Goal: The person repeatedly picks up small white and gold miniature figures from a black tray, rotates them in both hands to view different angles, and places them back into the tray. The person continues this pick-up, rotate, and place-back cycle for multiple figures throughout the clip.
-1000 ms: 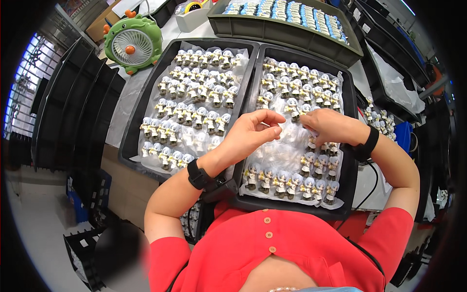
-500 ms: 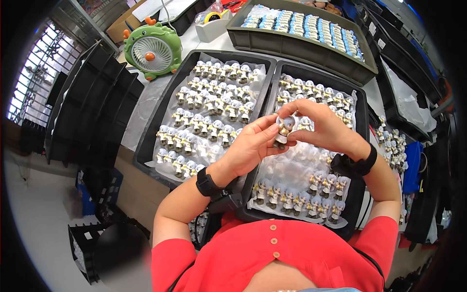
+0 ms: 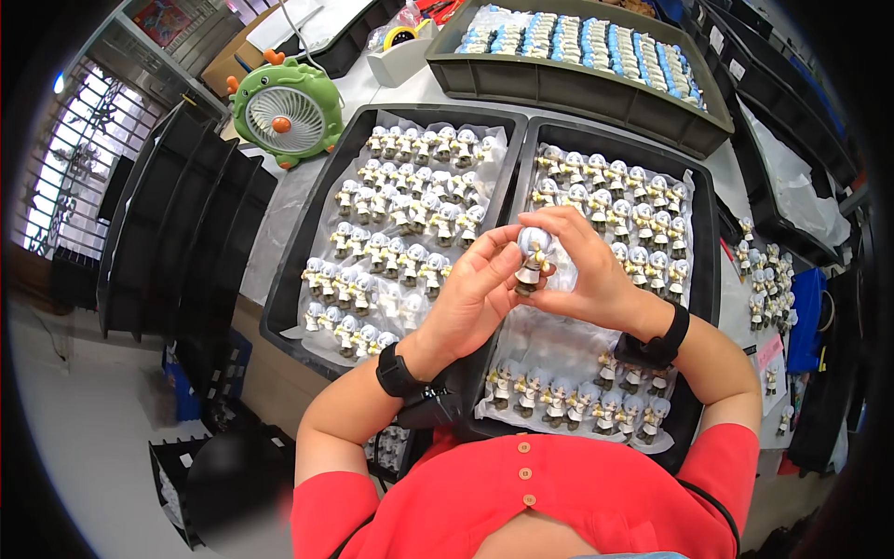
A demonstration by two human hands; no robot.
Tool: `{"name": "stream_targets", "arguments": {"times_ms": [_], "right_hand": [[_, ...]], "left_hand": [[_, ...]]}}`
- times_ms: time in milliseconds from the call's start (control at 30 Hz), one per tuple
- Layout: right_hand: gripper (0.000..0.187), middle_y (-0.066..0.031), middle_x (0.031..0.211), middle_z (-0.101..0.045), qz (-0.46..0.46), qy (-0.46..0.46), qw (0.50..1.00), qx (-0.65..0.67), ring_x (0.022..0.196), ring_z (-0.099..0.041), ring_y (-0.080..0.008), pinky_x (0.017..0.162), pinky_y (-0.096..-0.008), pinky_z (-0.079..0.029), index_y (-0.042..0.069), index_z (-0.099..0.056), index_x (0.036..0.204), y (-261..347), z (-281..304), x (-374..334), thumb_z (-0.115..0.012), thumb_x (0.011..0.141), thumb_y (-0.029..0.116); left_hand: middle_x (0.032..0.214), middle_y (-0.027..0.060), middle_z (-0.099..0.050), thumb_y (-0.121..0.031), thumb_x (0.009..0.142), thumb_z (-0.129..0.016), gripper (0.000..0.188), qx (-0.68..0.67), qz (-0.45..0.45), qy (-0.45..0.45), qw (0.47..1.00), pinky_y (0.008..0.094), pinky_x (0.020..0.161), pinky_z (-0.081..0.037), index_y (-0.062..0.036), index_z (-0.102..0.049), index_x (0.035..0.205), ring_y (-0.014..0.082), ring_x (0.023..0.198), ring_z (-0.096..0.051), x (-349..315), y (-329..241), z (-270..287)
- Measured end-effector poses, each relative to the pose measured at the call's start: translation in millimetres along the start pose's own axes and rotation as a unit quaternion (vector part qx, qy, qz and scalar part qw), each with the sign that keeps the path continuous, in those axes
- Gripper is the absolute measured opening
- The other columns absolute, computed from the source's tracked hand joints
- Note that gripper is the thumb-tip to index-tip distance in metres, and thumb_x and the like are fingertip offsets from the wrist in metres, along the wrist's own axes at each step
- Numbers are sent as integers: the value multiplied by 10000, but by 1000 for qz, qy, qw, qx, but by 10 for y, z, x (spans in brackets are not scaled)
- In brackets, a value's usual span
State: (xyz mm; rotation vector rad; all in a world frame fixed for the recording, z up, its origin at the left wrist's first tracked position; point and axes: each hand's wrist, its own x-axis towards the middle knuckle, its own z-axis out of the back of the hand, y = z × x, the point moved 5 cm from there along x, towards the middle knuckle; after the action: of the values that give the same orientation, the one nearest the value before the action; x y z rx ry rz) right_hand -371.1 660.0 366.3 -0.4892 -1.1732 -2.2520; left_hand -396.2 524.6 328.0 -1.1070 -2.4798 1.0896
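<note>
A small painted figurine (image 3: 533, 259) with pale hair, a white and gold outfit and a dark base is held upright between both hands. My left hand (image 3: 480, 291) grips its left side with thumb and fingers. On the other side, the fingers of my right hand (image 3: 589, 278) curl round its head and lower end. Beneath my hands is the right black tray (image 3: 706, 279), lined with translucent sheet and bearing rows of similar figurines. The left black tray (image 3: 279, 296) beside it holds more rows of them.
A grey-green bin (image 3: 577, 101) of blue-and-white pieces stands at the back. To the left are a green fan (image 3: 289, 110) and stacked black trays (image 3: 177, 224). A tape dispenser (image 3: 400, 58) sits behind. Loose figurines (image 3: 769, 287) and a blue box (image 3: 806, 319) lie at right.
The figurine has turned from showing a hollow in its head to standing upright with its hair toward me. My right hand has shifted slightly left and down around it.
</note>
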Motion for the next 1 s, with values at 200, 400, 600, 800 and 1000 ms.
{"name": "stream_targets", "arguments": {"times_ms": [200, 400, 600, 800, 1000], "right_hand": [[744, -141, 1185, -486, 19, -1, 999, -37, 1092, -489, -323, 904, -382, -446, 56, -458, 1307, 35, -4, -31, -754, 625, 67], [761, -138, 1190, -481, 57, -1, 995, -85, 1090, -481, -332, 930, -411, -415, 44, -452, 1305, 49, -13, -31, -757, 608, 56], [737, -137, 1187, -491, 36, -22, 999, -8, 1102, -480, -326, 943, -408, -401, 57, -455, 1250, 33, 3, -25, -785, 592, 89], [701, -140, 1177, -505, 25, -19, 999, 14, 1112, -481, -322, 950, -406, -399, 52, -462, 1227, 15, 13, -31, -794, 613, 112], [694, -139, 1185, -503, 27, -13, 1000, 8, 1116, -480, -324, 944, -406, -411, 55, -470, 1221, -4, 7, -36, -796, 612, 123]], "left_hand": [[1173, 67, -492, -48, 861, -632, 471, 72, -28, -38, 996, 314, 894, -487, -37, -395, 1269, 171, 1058, -564, -17, -20, -48], [1201, 83, -475, -26, 850, -621, 512, 119, -48, -39, 991, 323, 902, -485, -18, -372, 1298, 199, 1070, -572, -28, -26, -72], [1157, 92, -524, -83, 884, -555, 468, 11, -8, 6, 1000, 347, 862, -503, -26, -368, 1310, 234, 1057, -593, -22, -15, -60], [1126, 92, -548, -136, 903, -543, 437, -6, -1, 6, 1000, 351, 828, -514, -42, -378, 1296, 230, 1026, -608, -12, -9, -44], [1175, 89, -499, -133, 895, -592, 451, 38, -21, -23, 999, 318, 817, -513, -32, -382, 1280, 203, 1031, -600, -22, -16, -50]]}}
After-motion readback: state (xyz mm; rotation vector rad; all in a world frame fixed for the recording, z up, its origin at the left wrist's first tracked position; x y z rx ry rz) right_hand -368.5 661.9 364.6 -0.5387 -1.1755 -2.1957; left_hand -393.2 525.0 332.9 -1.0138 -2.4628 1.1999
